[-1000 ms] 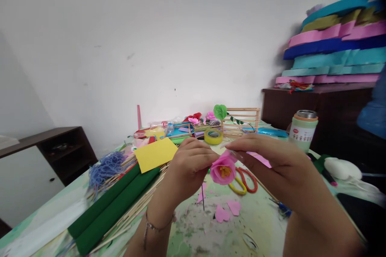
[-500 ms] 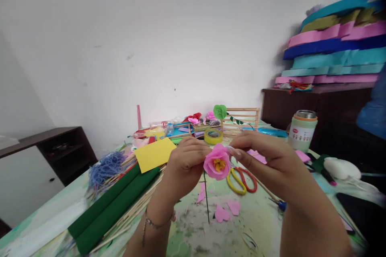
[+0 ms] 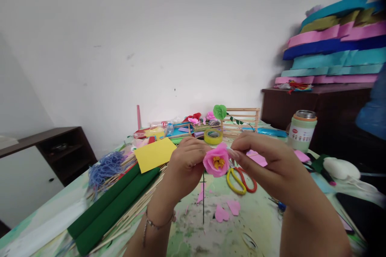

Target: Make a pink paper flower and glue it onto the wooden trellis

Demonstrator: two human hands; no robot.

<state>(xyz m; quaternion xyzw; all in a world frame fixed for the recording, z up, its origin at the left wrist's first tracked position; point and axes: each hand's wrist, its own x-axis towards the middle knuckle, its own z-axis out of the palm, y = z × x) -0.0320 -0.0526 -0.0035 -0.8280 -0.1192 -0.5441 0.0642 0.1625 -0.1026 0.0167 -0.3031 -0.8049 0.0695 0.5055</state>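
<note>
A pink paper flower [image 3: 216,160] with a yellow centre hangs over the table between my hands, its thin dark stem [image 3: 203,204] pointing down. My left hand [image 3: 189,160] is closed around the flower from the left, its fingertips partly hidden behind the petals. At the right edge, my right hand [image 3: 262,156] pinches a petal between thumb and forefinger. Below lie pink heart-shaped paper petals [image 3: 221,213]. Scissors [image 3: 237,181] with one yellow and one red handle rest just behind, close to my right hand.
Green paper rolls [image 3: 117,209], thin sticks and a yellow sheet [image 3: 154,154] lie to the left. Yellow tape [image 3: 213,137] and a wooden rack [image 3: 241,118] are behind. A green bottle [image 3: 302,130], a white mouse-like object [image 3: 341,168] and a dark flat device [image 3: 362,217] are on the right.
The flower has tilted slightly and risen a little; its stem now hangs nearly straight down, its lower end further left. Both hands keep their hold with only small finger shifts.
</note>
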